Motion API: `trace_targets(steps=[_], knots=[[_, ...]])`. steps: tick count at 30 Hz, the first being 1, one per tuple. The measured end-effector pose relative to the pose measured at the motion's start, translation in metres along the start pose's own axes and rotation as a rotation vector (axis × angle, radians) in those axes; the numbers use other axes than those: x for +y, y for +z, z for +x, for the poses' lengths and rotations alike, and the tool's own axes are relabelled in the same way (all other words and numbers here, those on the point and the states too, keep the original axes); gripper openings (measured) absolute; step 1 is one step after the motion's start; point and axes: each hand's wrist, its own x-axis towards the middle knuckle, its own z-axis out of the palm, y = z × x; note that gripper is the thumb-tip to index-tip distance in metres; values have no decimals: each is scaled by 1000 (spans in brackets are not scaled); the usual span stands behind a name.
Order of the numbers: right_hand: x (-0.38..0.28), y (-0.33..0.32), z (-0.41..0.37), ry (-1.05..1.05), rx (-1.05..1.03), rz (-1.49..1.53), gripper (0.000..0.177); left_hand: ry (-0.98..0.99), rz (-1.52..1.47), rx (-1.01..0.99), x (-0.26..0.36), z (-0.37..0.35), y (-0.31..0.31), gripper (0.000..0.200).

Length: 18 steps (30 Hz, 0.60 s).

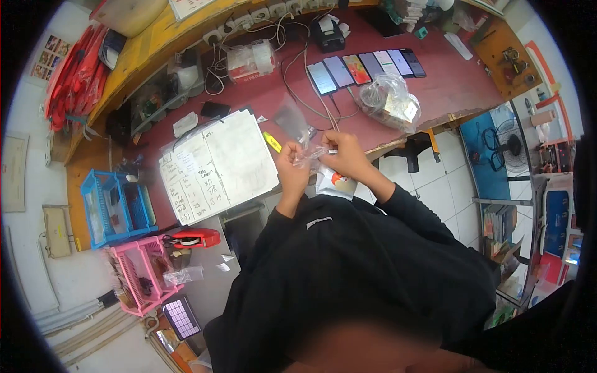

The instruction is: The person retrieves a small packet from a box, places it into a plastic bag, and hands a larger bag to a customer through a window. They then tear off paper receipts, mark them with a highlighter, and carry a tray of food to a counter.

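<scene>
My left hand (293,169) and my right hand (346,156) are close together at the desk's front edge, fingers pinched. Between them stretches a crumpled piece of clear plastic (309,156), gripped from both sides. Just below my right hand is a white packet (329,186) with a red and orange print, close against the black top; its upper part is hidden by the hand. A yellow highlighter (272,142) lies beside my left hand, near an open notebook (245,163) with handwritten columns. Behind my hands rests a clear plastic bag (290,116).
Several phones (342,72) lie in a row on the red desk (283,81), with cables running towards me. A filled plastic bag (390,104) sits at the right edge. Blue (118,208) and pink baskets (134,273) stand at left, by a red tape dispenser (194,238).
</scene>
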Motion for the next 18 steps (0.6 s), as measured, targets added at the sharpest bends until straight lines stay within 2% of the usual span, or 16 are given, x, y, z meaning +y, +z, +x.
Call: trace_targets(steps=[2,5,8,9,12,14,16,18], knots=[[9,6,-1,-50,91,-135,16,144,187,-49,-4,2,-9,23],[13,4,0,33,209,-121,13,165,487,54,-14,-1,-16,22],[21,18,-9,16,367,-69,12,305,346,352,-9,6,-3,22],[22,20,-13,-13,367,-71,12,303,189,386,-4,8,-1,17],[19,22,-16,-122,357,-73,13,-225,-170,303,3,4,-2,13],[14,15,-16,-212,335,-77,13,-262,-225,194,-20,5,-12,15],[12,11,-18,-204,277,-43,13,-257,-250,79,-27,4,-13,17],[11,10,-18,-213,245,3,14,-284,-230,71,-22,3,-10,17]])
